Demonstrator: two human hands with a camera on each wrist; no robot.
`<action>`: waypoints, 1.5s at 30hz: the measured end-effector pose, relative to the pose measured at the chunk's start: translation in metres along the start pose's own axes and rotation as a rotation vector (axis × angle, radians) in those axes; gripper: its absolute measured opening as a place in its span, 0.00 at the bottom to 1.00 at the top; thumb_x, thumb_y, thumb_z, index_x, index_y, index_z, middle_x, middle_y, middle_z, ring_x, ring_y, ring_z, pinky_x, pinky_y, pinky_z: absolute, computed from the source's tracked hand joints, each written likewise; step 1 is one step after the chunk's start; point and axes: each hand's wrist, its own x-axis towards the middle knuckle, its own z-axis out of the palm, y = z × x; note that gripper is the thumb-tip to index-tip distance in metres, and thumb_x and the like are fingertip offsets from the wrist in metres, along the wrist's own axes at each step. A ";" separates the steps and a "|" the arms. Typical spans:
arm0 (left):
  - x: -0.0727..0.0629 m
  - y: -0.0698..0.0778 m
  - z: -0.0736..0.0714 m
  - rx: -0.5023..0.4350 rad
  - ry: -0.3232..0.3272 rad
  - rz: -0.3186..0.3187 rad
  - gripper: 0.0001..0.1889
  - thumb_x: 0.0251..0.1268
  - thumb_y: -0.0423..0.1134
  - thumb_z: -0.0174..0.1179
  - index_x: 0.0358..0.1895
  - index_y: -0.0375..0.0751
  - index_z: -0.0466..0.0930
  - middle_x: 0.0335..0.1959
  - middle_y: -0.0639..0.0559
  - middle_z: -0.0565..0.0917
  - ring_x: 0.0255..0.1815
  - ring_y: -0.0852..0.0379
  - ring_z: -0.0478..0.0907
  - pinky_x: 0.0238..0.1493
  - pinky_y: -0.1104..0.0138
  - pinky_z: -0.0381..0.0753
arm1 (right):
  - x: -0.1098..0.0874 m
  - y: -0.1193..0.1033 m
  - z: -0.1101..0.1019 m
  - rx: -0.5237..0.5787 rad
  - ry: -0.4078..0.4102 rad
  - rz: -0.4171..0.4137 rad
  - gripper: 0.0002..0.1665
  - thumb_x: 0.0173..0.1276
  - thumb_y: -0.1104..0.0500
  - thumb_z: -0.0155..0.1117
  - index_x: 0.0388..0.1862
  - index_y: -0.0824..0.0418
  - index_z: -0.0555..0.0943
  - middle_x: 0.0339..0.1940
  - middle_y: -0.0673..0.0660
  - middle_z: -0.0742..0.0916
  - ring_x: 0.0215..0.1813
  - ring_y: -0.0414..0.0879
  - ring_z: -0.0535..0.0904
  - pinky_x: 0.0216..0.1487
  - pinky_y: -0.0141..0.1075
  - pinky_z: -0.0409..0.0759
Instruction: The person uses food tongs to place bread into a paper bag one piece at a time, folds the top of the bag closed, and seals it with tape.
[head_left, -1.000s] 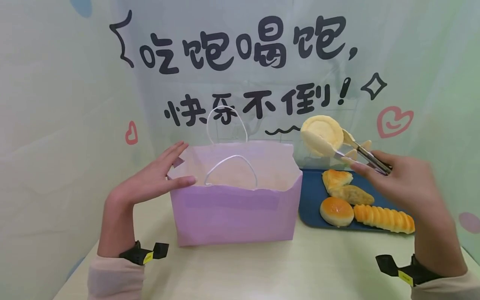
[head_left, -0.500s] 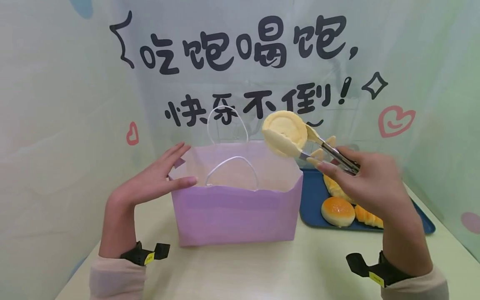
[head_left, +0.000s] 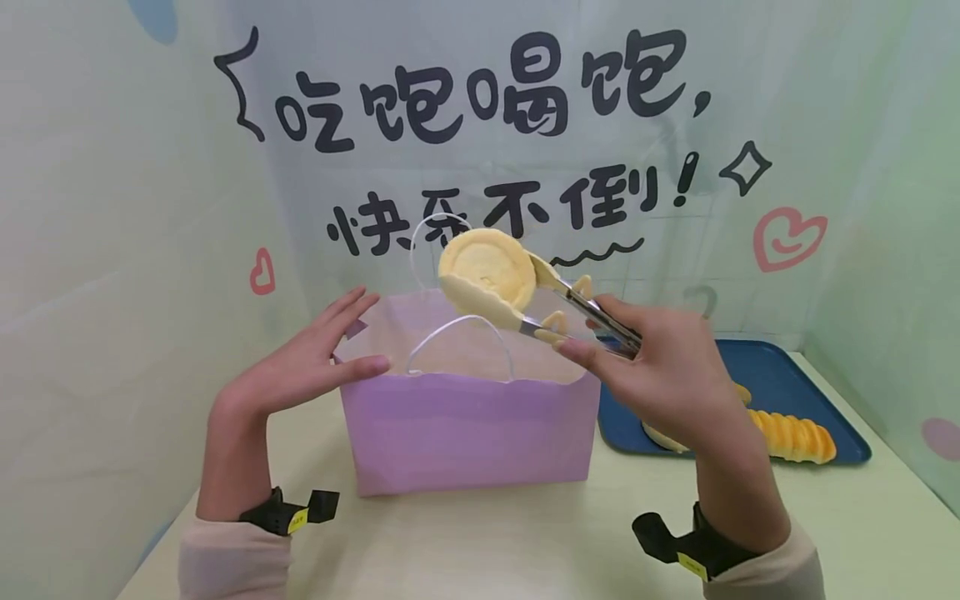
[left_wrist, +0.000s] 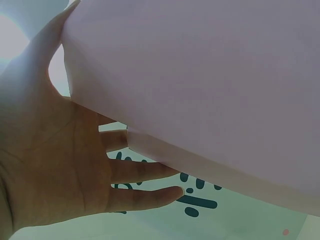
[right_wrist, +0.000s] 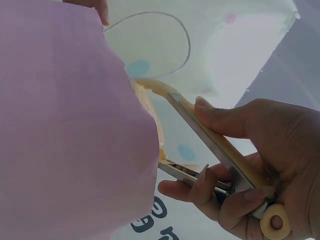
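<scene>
We rest our left hand [head_left: 300,358] at the near-left corner of a lilac paper bag [head_left: 468,433], fingers straight and spread, thumb on its front rim. Our right hand [head_left: 671,362] curls its fingers round cream-tipped metal tongs [head_left: 600,315], and beyond those fingers a round pale-yellow pastry [head_left: 489,265] sits pinched at the bag's open top. A blue rectangular tray [head_left: 765,367] lies to their right.

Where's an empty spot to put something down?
The table, between the purple bag and the picture's bottom edge. The blue tray, behind the ridged bread. Crowded: the bag's opening, with the left hand there and the right hand holding tongs and pastry.
</scene>
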 end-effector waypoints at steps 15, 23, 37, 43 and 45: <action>0.001 -0.001 0.001 0.015 -0.008 0.002 0.49 0.73 0.63 0.61 0.88 0.51 0.46 0.89 0.47 0.42 0.85 0.41 0.52 0.73 0.37 0.68 | 0.005 -0.016 0.023 0.005 -0.038 -0.069 0.43 0.68 0.38 0.76 0.74 0.60 0.79 0.23 0.48 0.82 0.21 0.42 0.72 0.23 0.38 0.70; 0.002 0.001 0.001 0.006 -0.012 0.007 0.49 0.73 0.63 0.62 0.88 0.52 0.48 0.89 0.49 0.42 0.83 0.41 0.56 0.72 0.36 0.69 | 0.003 -0.011 0.017 0.042 0.002 -0.057 0.46 0.67 0.39 0.78 0.76 0.61 0.76 0.27 0.52 0.86 0.20 0.43 0.74 0.22 0.36 0.71; -0.001 0.000 -0.001 0.001 -0.009 0.002 0.47 0.73 0.63 0.62 0.88 0.56 0.49 0.89 0.51 0.42 0.80 0.43 0.63 0.74 0.35 0.65 | 0.003 -0.003 0.005 0.026 -0.005 0.005 0.46 0.67 0.37 0.77 0.77 0.58 0.76 0.23 0.52 0.82 0.24 0.46 0.73 0.21 0.37 0.68; -0.002 0.000 -0.001 -0.006 -0.009 0.006 0.47 0.73 0.63 0.62 0.87 0.55 0.51 0.89 0.50 0.42 0.80 0.43 0.63 0.73 0.35 0.66 | 0.004 0.005 -0.003 0.036 -0.007 0.061 0.47 0.68 0.35 0.75 0.78 0.57 0.76 0.41 0.55 0.91 0.30 0.48 0.79 0.26 0.36 0.75; -0.002 0.001 -0.001 -0.008 -0.009 0.007 0.46 0.73 0.63 0.62 0.87 0.55 0.52 0.89 0.50 0.42 0.80 0.43 0.63 0.73 0.35 0.66 | 0.004 0.007 -0.006 0.035 -0.006 0.079 0.48 0.68 0.34 0.74 0.78 0.58 0.75 0.46 0.57 0.92 0.34 0.48 0.83 0.28 0.36 0.77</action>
